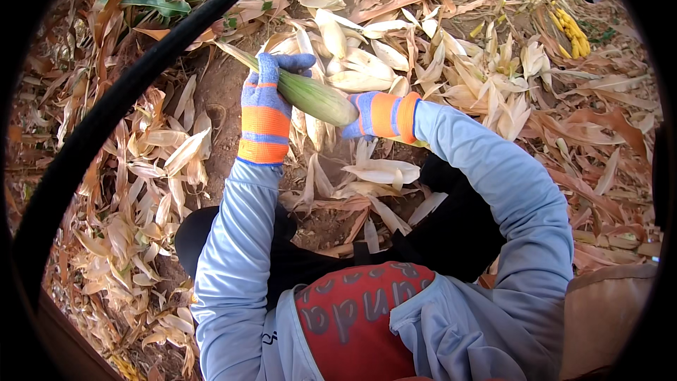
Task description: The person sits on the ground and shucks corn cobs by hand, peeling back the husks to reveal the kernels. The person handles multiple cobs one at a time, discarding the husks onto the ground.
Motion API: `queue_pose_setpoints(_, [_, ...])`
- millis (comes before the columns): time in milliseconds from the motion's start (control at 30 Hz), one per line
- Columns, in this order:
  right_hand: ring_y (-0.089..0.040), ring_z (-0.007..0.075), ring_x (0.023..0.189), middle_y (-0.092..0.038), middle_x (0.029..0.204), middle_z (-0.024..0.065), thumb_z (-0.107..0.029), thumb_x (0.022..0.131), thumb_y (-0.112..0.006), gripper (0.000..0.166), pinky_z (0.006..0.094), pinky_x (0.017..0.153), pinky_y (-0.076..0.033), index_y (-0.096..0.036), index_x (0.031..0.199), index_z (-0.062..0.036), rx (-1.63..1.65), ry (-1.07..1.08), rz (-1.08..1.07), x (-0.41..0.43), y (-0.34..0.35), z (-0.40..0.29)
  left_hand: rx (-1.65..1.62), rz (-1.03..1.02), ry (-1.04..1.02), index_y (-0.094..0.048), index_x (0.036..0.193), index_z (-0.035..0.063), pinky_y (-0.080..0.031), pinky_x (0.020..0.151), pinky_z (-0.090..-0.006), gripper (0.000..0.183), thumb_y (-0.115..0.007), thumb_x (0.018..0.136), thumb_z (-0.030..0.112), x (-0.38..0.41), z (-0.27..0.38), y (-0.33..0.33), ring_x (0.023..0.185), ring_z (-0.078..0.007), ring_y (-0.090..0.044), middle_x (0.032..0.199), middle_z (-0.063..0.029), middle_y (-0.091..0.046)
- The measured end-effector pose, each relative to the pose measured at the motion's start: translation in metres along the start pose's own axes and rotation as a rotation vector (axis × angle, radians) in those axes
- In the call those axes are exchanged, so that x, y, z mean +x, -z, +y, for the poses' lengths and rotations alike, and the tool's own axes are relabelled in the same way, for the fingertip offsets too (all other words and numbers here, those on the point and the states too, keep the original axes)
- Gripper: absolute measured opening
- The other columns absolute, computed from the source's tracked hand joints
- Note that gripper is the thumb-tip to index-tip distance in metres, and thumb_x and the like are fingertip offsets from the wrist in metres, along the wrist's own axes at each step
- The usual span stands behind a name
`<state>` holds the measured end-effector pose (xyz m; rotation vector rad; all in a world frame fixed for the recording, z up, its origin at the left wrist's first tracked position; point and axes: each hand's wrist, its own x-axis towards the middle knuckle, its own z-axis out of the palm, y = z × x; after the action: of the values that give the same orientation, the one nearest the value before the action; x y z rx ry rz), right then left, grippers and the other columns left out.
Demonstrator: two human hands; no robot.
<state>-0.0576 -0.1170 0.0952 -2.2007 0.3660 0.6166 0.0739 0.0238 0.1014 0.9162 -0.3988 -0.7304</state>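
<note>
An ear of corn in its green-and-pale husk [317, 98] lies slantwise between my two gloved hands. My left hand [270, 100], in a blue and orange knit glove, grips it near its stalk end, with the thin stalk pointing to the upper left. At the other end of the ear is my right hand [378, 115], its fingers against the rounded end and partly hidden. Under and beyond the ear lies a heap of pale, dry corn husks [365, 66]. Another loose husk [383, 171] rests on the soil closer to my body.
Dry leaves and husks [153, 169] cover much of the brown soil [214, 100]. Several yellow husked corn ears [572, 34] lie in a pile at the upper right. A thick black strap or cable [127, 87] crosses the view at the left. My dark-clothed legs [455, 222] are bent close by.
</note>
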Motion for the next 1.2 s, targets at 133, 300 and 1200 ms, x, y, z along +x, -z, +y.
queue_pose_setpoints(133, [-0.057, 0.0304, 0.068, -0.059, 0.074, 0.0156, -0.031, 0.071, -0.065, 0.046, 0.0373, 0.063, -0.044, -0.047, 0.099, 0.001, -0.087, 0.025, 0.248, 0.0, -0.003, -0.008, -0.022, 0.334, -0.084, -0.048, 0.103, 0.0034, -0.047, 0.067, -0.0286, 0.038, -0.053, 0.083, 0.036, 0.001, 0.001, -0.005, 0.079, -0.0171, -0.055, 0.089, -0.009, -0.057])
queue_pose_setpoints(300, [-0.057, 0.0353, 0.069, -0.058, 0.075, 0.0202, -0.032, 0.072, -0.063, 0.048, 0.04, 0.062, -0.044, -0.044, 0.1, 0.0026, -0.111, 0.048, 0.533, 0.008, -0.01, -0.022, -0.138, 0.428, 0.124, -0.043, 0.11, 0.013, -0.049, 0.063, -0.0322, 0.04, -0.061, 0.078, 0.028, -0.011, -0.023, -0.014, 0.076, -0.0163, -0.054, 0.092, -0.0052, -0.053])
queue_pose_setpoints(1200, [-0.057, 0.0178, 0.075, -0.062, 0.086, 0.0097, -0.032, 0.078, -0.057, 0.037, 0.0274, 0.068, -0.045, -0.056, 0.104, -0.0052, -0.122, 0.083, 0.669, -0.017, 0.11, 0.08, -0.51, -0.229, 0.653, -0.046, 0.107, 0.0029, -0.046, 0.053, -0.0432, 0.065, -0.024, 0.083, 0.059, -0.014, -0.024, -0.017, 0.056, -0.03, -0.053, 0.07, -0.0169, -0.054])
